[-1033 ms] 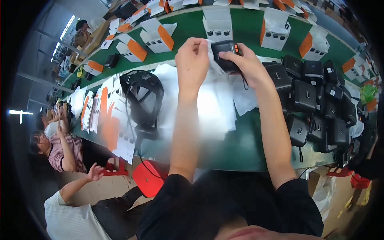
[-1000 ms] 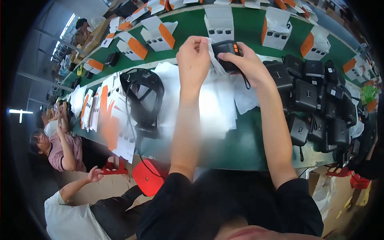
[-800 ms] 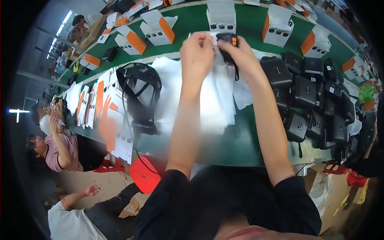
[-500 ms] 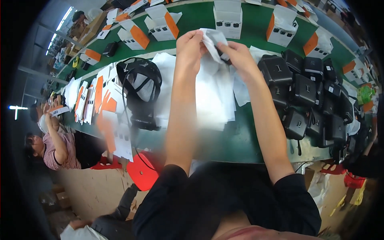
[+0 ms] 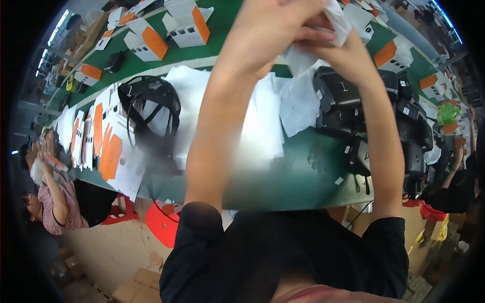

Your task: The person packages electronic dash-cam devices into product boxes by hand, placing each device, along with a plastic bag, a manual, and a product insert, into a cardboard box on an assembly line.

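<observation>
Up at the top of the view, over the far side of the worktop (image 5: 303,177), both hands are working close together. The left hand (image 5: 275,35) is bending over a thin white wrap (image 5: 339,22), its fingers curling in and grasping it. The right hand (image 5: 348,58) is meeting the wrap from the other side, perhaps to keep the limp material from sagging; its fingers are mostly hiding, so I cannot tell whether they are clenching or just supporting. The wrap is sitting between the two hands, off the worktop, and whatever it may be covering isn't showing.

Below, white sheets (image 5: 194,96) are lying in a flat stack in front of the person, probably for easy reach. Just right of them a crumpled translucent bag (image 5: 298,108) is resting beside the black cases (image 5: 345,88), which are crowding together, likely to save room. A black mesh item (image 5: 169,98) is standing left of the middle. Beyond, white-and-orange boxes (image 5: 189,28) are standing with flaps up, seemingly leaving their mouths accessible.
</observation>
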`<state>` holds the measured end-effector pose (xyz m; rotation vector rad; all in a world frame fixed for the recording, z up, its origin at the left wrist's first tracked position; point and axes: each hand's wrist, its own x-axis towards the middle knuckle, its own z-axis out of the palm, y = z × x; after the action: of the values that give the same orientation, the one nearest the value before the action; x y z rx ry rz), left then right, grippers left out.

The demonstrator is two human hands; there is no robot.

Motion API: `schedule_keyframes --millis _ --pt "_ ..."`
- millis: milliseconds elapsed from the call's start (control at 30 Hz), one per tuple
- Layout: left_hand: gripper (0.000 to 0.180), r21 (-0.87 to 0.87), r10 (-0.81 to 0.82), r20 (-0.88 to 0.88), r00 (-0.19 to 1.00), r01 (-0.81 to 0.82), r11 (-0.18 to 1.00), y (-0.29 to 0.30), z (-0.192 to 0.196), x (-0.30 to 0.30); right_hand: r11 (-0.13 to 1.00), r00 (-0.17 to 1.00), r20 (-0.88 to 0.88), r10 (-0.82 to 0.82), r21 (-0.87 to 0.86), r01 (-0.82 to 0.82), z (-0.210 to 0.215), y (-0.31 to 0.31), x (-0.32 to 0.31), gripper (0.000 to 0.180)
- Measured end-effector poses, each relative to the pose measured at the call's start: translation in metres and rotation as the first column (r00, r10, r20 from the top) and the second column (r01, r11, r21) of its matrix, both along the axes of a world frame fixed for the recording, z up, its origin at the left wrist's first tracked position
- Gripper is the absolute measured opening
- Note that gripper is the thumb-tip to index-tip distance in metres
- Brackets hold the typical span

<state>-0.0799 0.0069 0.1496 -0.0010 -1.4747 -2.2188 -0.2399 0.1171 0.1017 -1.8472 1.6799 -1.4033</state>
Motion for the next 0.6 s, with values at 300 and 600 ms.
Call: schedule_keyframes --millis 300,600 --pt "0.033 -0.803 0.898 -0.126 0.422 -0.575 0.157 -0.108 -0.123 -0.089 0.955 0.976 -0.097 -0.195 -0.247 0.166 0.015 -0.087 -0.051 0.049" --pt "0.036 -0.709 0.845 0.051 0.532 -0.577 0.405 -0.089 -0.122 -0.097 0.918 0.313 -0.944 -0.107 0.027 0.395 -0.042 -0.091 -0.079 0.046"
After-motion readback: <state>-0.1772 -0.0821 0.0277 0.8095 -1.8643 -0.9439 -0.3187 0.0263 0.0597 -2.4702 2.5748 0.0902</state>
